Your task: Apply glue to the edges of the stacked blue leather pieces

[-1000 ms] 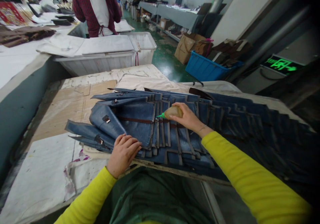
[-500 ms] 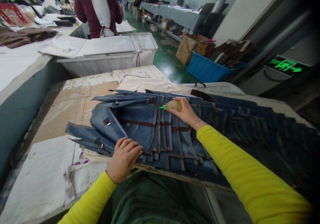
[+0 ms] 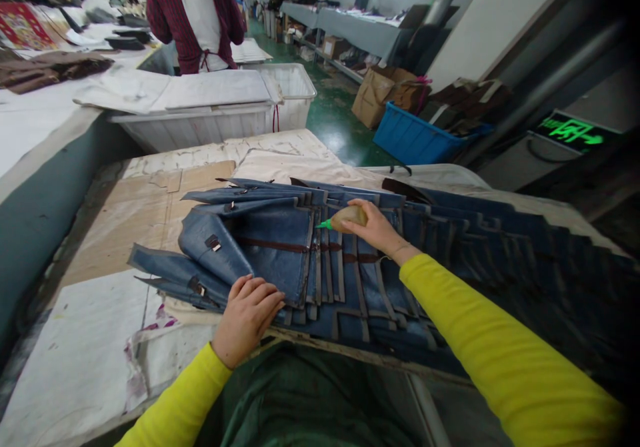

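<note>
My right hand (image 3: 376,229) is closed around a yellowish squeeze bottle (image 3: 345,220) with a green nozzle. The bottle lies nearly on its side, its tip pointing left at the grey edge strip of a blue leather-like panel (image 3: 275,224). Whether the tip touches that strip I cannot tell. On the panel's near edge, my left hand (image 3: 251,314) rests palm down with its fingers laid over the material; its thumb is hidden. A brown strap runs across the panel, and a small buckle tab (image 3: 213,242) sits on its folded part. More overlapping blue panels (image 3: 450,247) spread rightward in a fanned row.
Cardboard (image 3: 120,214) and a white sheet (image 3: 65,347) cover the table's left part. Beyond it stand white bins (image 3: 200,124) and a person in a checked top (image 3: 160,7). A blue crate (image 3: 415,137) sits on the green floor, right of the aisle.
My right hand and the bottle have moved slightly toward me along the grey edge strip. The left hand stays in place on the panel.
</note>
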{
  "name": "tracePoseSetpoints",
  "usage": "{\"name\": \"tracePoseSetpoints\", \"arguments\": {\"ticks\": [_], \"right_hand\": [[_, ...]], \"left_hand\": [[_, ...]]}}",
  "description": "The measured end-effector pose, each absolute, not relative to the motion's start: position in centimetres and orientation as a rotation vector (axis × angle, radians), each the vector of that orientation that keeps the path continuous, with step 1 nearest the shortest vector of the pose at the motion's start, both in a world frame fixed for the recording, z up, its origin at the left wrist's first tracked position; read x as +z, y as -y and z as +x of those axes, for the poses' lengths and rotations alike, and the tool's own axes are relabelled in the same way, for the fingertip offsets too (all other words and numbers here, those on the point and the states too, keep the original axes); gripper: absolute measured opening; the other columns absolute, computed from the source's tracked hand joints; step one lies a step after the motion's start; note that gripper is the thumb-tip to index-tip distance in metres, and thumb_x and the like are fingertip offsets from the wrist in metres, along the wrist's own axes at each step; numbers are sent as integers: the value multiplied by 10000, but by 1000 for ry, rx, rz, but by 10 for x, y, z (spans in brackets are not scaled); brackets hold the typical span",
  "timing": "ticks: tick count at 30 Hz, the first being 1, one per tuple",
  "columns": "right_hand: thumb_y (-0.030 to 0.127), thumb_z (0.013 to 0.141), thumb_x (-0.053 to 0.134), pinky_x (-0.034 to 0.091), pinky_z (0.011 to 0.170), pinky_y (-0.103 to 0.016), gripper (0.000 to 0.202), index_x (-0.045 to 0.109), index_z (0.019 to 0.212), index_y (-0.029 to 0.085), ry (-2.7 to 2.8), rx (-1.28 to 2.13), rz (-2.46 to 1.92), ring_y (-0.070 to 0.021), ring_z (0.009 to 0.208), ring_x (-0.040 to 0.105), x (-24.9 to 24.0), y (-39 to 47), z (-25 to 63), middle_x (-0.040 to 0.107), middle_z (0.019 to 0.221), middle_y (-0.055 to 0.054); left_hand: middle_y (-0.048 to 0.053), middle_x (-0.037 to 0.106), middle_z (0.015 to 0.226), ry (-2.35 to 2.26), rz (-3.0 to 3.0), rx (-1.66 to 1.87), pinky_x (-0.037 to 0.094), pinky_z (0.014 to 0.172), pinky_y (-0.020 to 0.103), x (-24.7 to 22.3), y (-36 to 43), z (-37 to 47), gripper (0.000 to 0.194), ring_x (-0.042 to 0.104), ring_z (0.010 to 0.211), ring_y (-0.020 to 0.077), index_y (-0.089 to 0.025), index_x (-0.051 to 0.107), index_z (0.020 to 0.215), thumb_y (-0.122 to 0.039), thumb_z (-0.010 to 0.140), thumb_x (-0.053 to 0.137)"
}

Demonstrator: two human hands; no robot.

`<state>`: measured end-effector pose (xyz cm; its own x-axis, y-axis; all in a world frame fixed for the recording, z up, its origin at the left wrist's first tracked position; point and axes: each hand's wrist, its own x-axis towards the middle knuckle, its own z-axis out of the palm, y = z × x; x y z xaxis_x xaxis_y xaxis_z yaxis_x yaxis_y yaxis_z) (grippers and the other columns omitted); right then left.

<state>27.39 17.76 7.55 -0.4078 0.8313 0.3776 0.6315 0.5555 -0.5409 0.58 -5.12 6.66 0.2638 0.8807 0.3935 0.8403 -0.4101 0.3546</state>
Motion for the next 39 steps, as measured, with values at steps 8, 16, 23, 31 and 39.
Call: {"name": "tracePoseSetpoints", "arguments": {"ticks": [8,16,23,31,39], "right_hand": [[393,698,654,392,951,-437,494,495,1117,184,2002,247,-1241,-272,1067,511,85,-197,287,546,1123,-117],[402,705,652,394,957,-430,506,492,1128,174,2051,225,-1218,-271,1069,511,80,-202,285,549,1117,-122],[427,728,629,421,926,-430,473,521,1132,206,2160,394,-1258,-256,1023,544,79,-188,294,568,1100,-89],[458,740,604,410,941,-435,510,518,1170,196,2143,511,-1326,-259,1058,536,82,-183,296,571,1129,-95],[452,736,604,441,897,-444,506,527,1166,197,2153,550,-1370,-265,1018,557,85,-177,295,591,1098,-90]], "left_hand": [[-4,657,985,-1660,2431,840,266,989,389,68,52,6,192,509,984,173,-255,628,1019,-260,904,475],[-2,657,983,-1675,2445,827,273,986,388,67,51,6,199,511,983,171,-259,632,1022,-267,906,469],[-1,657,987,-1681,2454,820,276,984,390,66,51,6,201,513,986,173,-260,632,1024,-265,906,470],[0,658,978,-1680,2457,838,276,988,384,66,52,6,192,512,988,171,-254,636,1011,-266,903,478],[5,660,984,-1685,2450,824,281,986,394,68,52,7,196,515,992,177,-257,639,1013,-261,900,480]]}}
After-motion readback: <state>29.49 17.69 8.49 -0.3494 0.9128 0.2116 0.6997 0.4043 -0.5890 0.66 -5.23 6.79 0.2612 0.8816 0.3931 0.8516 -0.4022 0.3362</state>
